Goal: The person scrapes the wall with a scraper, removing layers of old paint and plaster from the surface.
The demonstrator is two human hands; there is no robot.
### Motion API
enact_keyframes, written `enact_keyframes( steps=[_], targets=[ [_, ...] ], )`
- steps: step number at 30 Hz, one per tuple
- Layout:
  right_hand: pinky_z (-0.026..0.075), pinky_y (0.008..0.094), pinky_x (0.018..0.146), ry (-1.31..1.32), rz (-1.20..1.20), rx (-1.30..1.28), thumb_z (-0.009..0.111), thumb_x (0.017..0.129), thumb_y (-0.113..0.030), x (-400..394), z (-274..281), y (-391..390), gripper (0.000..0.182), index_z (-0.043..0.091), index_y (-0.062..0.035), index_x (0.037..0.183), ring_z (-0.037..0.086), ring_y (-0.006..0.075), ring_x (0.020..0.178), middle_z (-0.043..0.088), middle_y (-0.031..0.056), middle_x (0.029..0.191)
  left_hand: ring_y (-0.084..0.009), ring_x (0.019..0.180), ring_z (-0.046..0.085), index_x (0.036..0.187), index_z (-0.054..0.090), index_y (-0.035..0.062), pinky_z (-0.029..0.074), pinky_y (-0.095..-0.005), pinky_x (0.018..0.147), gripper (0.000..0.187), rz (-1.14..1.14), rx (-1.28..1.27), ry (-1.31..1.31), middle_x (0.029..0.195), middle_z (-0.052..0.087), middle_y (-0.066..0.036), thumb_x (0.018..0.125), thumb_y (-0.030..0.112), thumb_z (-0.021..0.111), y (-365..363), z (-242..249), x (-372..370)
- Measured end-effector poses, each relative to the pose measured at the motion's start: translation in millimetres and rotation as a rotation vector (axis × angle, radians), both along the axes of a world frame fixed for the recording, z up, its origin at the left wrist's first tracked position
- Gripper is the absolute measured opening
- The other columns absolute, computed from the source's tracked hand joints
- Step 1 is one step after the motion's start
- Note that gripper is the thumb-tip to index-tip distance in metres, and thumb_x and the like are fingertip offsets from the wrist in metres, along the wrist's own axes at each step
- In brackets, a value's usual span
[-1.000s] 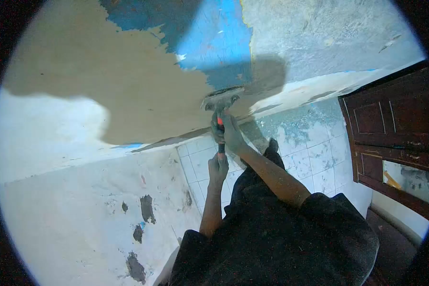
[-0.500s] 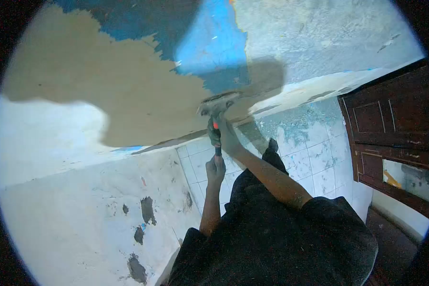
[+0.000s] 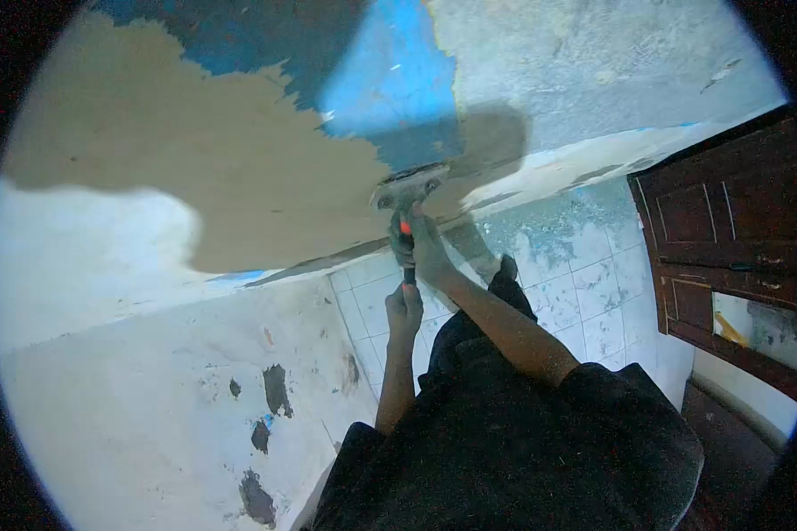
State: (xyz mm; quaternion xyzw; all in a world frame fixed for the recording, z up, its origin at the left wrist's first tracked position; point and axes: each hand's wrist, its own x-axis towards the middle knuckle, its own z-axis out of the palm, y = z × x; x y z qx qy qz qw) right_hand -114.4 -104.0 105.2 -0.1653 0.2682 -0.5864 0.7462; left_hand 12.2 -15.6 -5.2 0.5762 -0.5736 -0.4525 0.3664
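Observation:
A wide-bladed scraper (image 3: 412,188) with a red and black handle rests against the wall, its blade at the lower edge of a blue painted patch (image 3: 398,84). My left hand (image 3: 404,308) is wrapped round the end of the handle. Higher up, near the blade, my right hand (image 3: 423,243) grips the same tool. Bare greyish-beige wall (image 3: 266,177) lies left of the blue patch, and a rough pale grey surface (image 3: 584,71) lies to its right.
Dark wooden cabinets (image 3: 726,217) stand at the right. Flakes of debris lie on the white tiled floor (image 3: 576,292), where a dark shoe (image 3: 506,267) shows. An adjoining whitish wall (image 3: 168,398) with dark worn patches is at the lower left.
The scraper and both hands have shifted very slightly right. The blade now looks sharper and its face shows more fully.

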Motion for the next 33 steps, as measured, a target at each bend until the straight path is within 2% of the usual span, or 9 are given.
enact_keyframes(
  steps=[1,4,9,12,18,20,24,30,33],
  targets=[
    [0.024,0.0203,0.036,0.073,-0.006,-0.105,0.032,0.089,-0.056,-1,-2,-1,0.049,0.044,-0.0108,0.077,0.027,0.0047,0.039,0.032,-0.0045,0.051,-0.0139,0.044,0.046,0.069,0.050,-0.0010,0.034,-0.0320,0.042,0.053,-0.033,0.097,0.039,0.048,0.045,-0.005,0.092,0.045,0.037,-1,21,-2],
    [0.024,0.0205,0.036,0.012,0.044,-0.052,0.033,0.089,-0.058,-4,-5,-2,0.049,0.045,-0.0109,0.078,0.027,0.0047,0.039,0.034,-0.0045,0.052,-0.0151,0.044,0.046,0.070,0.050,-0.0008,0.034,-0.0327,0.042,0.053,-0.006,0.135,0.030,0.048,0.045,-0.006,0.091,0.046,0.036,0,19,-6],
    [0.024,0.0206,0.037,0.089,0.026,-0.043,0.031,0.089,-0.058,-7,-9,-2,0.049,0.045,-0.0117,0.080,0.028,0.0042,0.041,0.035,-0.0048,0.055,-0.0182,0.043,0.046,0.071,0.049,-0.0010,0.033,-0.0342,0.043,0.056,-0.069,0.069,-0.033,0.048,0.046,-0.009,0.091,0.048,0.033,-10,19,-8],
    [0.024,0.0208,0.037,0.096,0.000,0.020,0.030,0.090,-0.057,-4,-13,-1,0.048,0.044,-0.0123,0.080,0.028,0.0043,0.042,0.035,-0.0047,0.055,-0.0177,0.044,0.046,0.069,0.048,-0.0009,0.033,-0.0336,0.043,0.056,-0.021,0.125,-0.022,0.048,0.044,-0.008,0.091,0.049,0.032,-5,7,-7],
    [0.024,0.0212,0.036,0.117,-0.039,-0.105,0.029,0.090,-0.057,-7,-8,-3,0.048,0.041,-0.0114,0.080,0.028,0.0049,0.041,0.036,-0.0028,0.054,-0.0149,0.046,0.044,0.070,0.049,-0.0004,0.033,-0.0332,0.043,0.051,-0.062,0.093,-0.052,0.049,0.044,-0.008,0.091,0.045,0.037,-8,4,-1],
    [0.023,0.0215,0.037,0.034,-0.062,-0.024,0.034,0.093,-0.048,-4,0,0,0.040,0.043,-0.0126,0.076,0.027,0.0045,0.040,0.033,-0.0057,0.053,-0.0146,0.047,0.044,0.072,0.050,-0.0007,0.033,-0.0333,0.043,0.051,-0.066,0.036,-0.096,0.049,0.045,-0.009,0.091,0.045,0.038,-12,26,-6],
    [0.022,0.0219,0.036,0.027,-0.046,-0.007,0.033,0.093,-0.048,-4,-8,-1,0.041,0.043,-0.0127,0.074,0.026,0.0047,0.039,0.034,-0.0053,0.052,-0.0135,0.047,0.044,0.075,0.051,-0.0026,0.033,-0.0333,0.043,0.052,0.018,0.049,0.003,0.048,0.045,-0.008,0.090,0.045,0.040,0,10,-10],
    [0.021,0.0228,0.035,0.134,-0.090,-0.079,0.033,0.092,-0.051,-4,-14,-4,0.045,0.042,-0.0127,0.071,0.025,0.0050,0.038,0.031,-0.0057,0.049,-0.0122,0.043,0.043,0.074,0.052,-0.0021,0.030,-0.0328,0.040,0.054,-0.064,-0.025,-0.051,0.046,0.043,-0.006,0.089,0.048,0.040,-12,3,-6],
    [0.025,0.0212,0.038,0.012,0.017,-0.042,0.032,0.093,-0.050,-2,-18,-2,0.043,0.044,-0.0110,0.079,0.029,0.0051,0.041,0.036,-0.0042,0.056,-0.0135,0.043,0.044,0.073,0.051,-0.0026,0.031,-0.0334,0.040,0.054,-0.007,0.024,-0.046,0.046,0.044,-0.007,0.090,0.047,0.039,-5,-9,-5]
  ],
)
